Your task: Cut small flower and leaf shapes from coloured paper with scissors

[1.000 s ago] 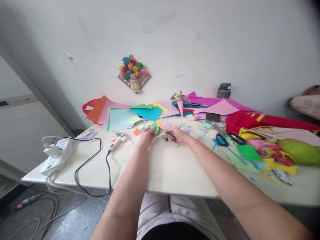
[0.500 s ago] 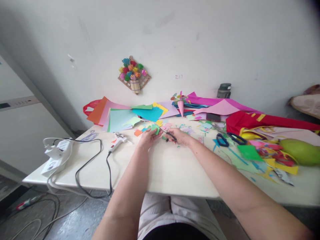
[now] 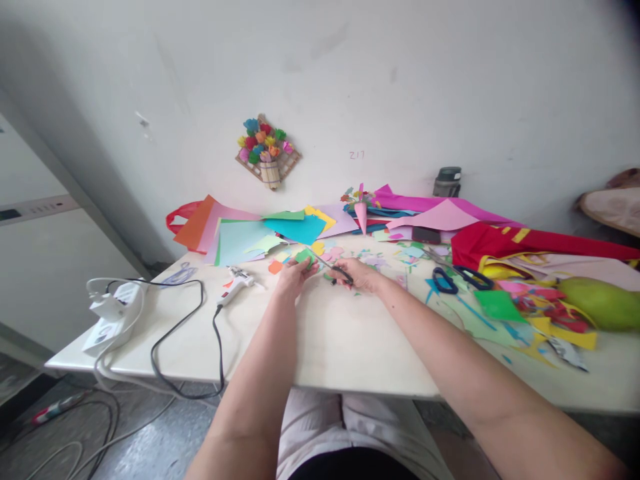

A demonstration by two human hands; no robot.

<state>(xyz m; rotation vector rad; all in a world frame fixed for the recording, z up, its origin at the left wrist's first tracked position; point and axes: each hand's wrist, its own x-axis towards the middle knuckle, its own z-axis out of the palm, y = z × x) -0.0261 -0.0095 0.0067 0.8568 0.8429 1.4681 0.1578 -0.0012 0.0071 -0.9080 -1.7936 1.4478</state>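
Note:
My left hand [image 3: 293, 277] pinches a small green paper piece [image 3: 305, 257] above the white table [image 3: 345, 340]. My right hand [image 3: 359, 273] is closed round the dark handles of a pair of scissors [image 3: 334, 268], whose blades point left toward the green piece. Both hands meet near the middle of the table, just in front of the spread of coloured paper sheets [image 3: 260, 230]. Small paper scraps lie around the hands.
A white glue gun [image 3: 234, 281] with a black cord lies left of my hands, beside a white power strip [image 3: 113, 310]. Blue-handled scissors [image 3: 453, 277], a red cloth [image 3: 520, 248], a green fruit [image 3: 603, 303] and paper offcuts fill the right side. A paper-flower ornament [image 3: 267, 150] hangs on the wall.
The green piece has been turned and lifted slightly in my left hand. The scissors and right hand stay almost in place.

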